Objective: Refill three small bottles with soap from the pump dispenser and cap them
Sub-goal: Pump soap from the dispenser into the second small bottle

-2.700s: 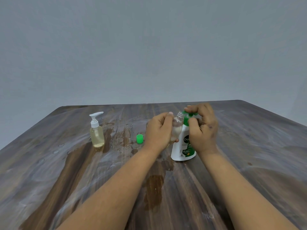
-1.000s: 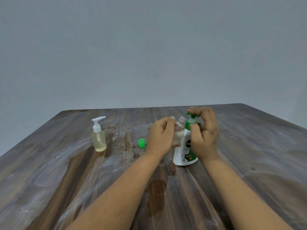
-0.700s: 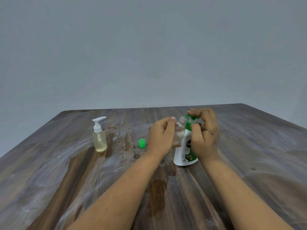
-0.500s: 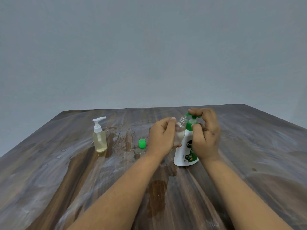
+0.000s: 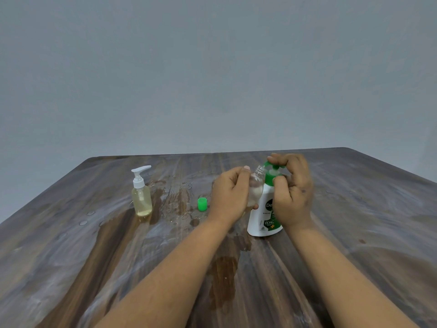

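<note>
The left hand [image 5: 228, 194] grips the small clear plastic bottle [image 5: 256, 188], tilted under the spout; the right hand [image 5: 292, 189] curls over the white-and-green pump dispenser [image 5: 264, 216]. Press slowly, mouth kept beneath the nozzle.

The table [image 5: 354, 209] is dark wood with wet, smeary patches. On it stands a small pump bottle [image 5: 141, 197] of yellowish soap. A little green cap [image 5: 202, 204] sits to its right. A big white soap dispenser [image 5: 263, 218] stands further right.
</note>
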